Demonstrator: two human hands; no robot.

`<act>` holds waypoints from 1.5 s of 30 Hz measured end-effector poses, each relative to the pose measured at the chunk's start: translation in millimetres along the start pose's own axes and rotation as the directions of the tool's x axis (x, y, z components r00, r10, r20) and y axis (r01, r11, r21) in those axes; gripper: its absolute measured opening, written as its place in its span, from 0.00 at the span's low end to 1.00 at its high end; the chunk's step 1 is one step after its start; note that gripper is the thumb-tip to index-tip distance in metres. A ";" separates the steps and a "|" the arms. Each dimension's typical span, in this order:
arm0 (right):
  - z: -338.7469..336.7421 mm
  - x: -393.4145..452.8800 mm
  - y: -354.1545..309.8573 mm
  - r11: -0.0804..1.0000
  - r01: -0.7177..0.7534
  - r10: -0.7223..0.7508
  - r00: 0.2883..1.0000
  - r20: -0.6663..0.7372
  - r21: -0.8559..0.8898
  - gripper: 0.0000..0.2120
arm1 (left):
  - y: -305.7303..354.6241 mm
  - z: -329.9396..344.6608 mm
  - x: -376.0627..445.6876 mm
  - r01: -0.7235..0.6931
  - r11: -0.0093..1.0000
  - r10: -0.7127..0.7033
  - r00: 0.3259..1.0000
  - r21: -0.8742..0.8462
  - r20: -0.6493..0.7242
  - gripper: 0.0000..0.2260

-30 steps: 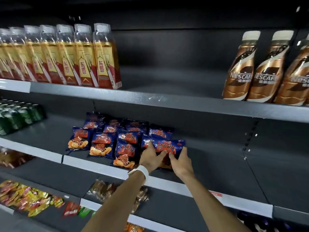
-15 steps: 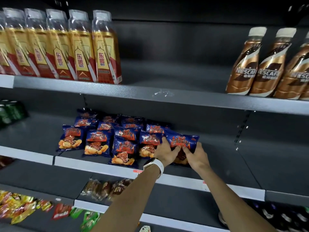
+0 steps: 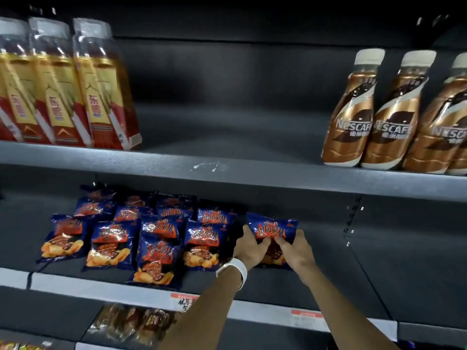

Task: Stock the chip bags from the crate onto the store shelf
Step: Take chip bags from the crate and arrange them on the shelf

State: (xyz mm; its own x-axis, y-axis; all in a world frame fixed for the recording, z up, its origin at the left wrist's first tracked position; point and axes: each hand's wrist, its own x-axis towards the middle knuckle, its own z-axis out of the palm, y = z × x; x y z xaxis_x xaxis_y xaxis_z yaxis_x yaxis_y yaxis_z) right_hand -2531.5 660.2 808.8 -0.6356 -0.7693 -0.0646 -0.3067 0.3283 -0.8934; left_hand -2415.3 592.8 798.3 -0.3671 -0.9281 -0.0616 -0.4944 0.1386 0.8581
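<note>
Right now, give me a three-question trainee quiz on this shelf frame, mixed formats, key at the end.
1. True or false: both hands, left hand and right hand, hold the same chip bag.
2. The held bag sits where relative to the stocked chip bags? A) left B) right C) on top
3. Fill in: the brown bottles on the upper shelf read ____.

Key: 1 true; 2 B; 3 Nescafe

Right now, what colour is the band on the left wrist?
White: the wristband shows clearly in the head view, just behind the left hand.
</note>
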 end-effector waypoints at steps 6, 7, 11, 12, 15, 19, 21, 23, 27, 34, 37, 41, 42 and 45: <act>3.3 23.2 29.9 0.995 -0.060 0.057 0.998 0.029 0.078 0.16 | -15.0 27.9 10.5 0.048 0.999 -0.048 0.998 -0.006 -0.032 0.19; 4.0 27.0 31.4 0.991 -0.071 0.068 0.997 0.032 0.110 0.16 | -14.6 29.8 12.2 0.040 0.999 -0.041 0.998 -0.015 -0.047 0.18; 4.1 43.1 37.5 0.981 -0.086 0.073 0.994 0.082 0.173 0.20 | -15.8 36.4 13.9 0.009 0.999 -0.013 0.996 -0.041 -0.088 0.19; 3.6 45.7 38.2 0.981 -0.088 0.073 0.993 0.092 0.174 0.20 | -17.0 37.2 13.7 0.005 0.999 -0.009 0.996 -0.037 -0.092 0.20; 3.0 50.8 38.2 0.981 -0.088 0.071 0.993 0.097 0.174 0.19 | -17.5 35.0 19.0 0.039 0.999 -0.037 0.995 0.019 -0.090 0.26; 4.4 51.8 37.6 0.989 -0.059 0.050 0.996 0.073 0.138 0.18 | -18.4 32.4 34.9 0.097 0.975 -0.085 0.994 0.202 -0.065 0.28; 6.1 50.5 36.3 0.989 -0.057 0.049 0.997 0.062 0.137 0.18 | -17.0 31.9 37.7 0.112 0.982 -0.107 0.993 0.152 -0.040 0.28; 9.1 49.1 35.1 0.989 -0.054 0.047 0.998 0.051 0.136 0.18 | -14.0 32.3 36.9 0.121 0.990 -0.119 0.992 0.074 -0.034 0.30; 13.3 47.1 29.9 0.993 -0.047 0.045 0.999 0.026 0.109 0.18 | -9.4 27.7 33.7 0.118 0.993 -0.118 0.993 0.004 -0.021 0.26; 10.9 45.0 20.3 0.995 -0.024 0.020 0.999 0.048 0.094 0.16 | -11.4 21.8 34.0 0.072 0.989 -0.068 0.997 -0.126 0.036 0.26; 9.5 48.9 17.2 0.990 0.013 -0.020 0.999 0.049 0.140 0.17 | -9.3 19.8 36.9 0.009 0.986 -0.001 0.999 -0.166 0.047 0.24; 12.6 62.4 14.9 0.985 0.026 -0.038 0.997 0.070 0.168 0.18 | -6.4 18.8 41.3 -0.061 0.974 0.070 0.997 -0.219 0.031 0.21; 14.1 65.7 15.1 0.985 0.021 -0.035 0.996 0.079 0.174 0.18 | -7.3 19.7 42.7 -0.066 0.973 0.073 0.997 -0.223 0.023 0.21; 18.4 72.1 17.7 0.982 0.012 -0.032 0.994 0.100 0.187 0.19 | -14.3 23.2 48.8 -0.060 0.974 0.063 0.998 -0.218 0.006 0.21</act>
State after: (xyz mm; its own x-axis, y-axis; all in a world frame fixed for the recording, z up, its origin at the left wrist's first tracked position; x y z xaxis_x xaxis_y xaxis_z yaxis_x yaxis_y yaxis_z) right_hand -2569.7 600.4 780.1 -0.5514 -0.8304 -0.0804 -0.1766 0.2103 -0.9616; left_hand -2444.4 553.5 771.2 -0.4027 -0.9153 -0.0106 -0.2877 0.1155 0.9507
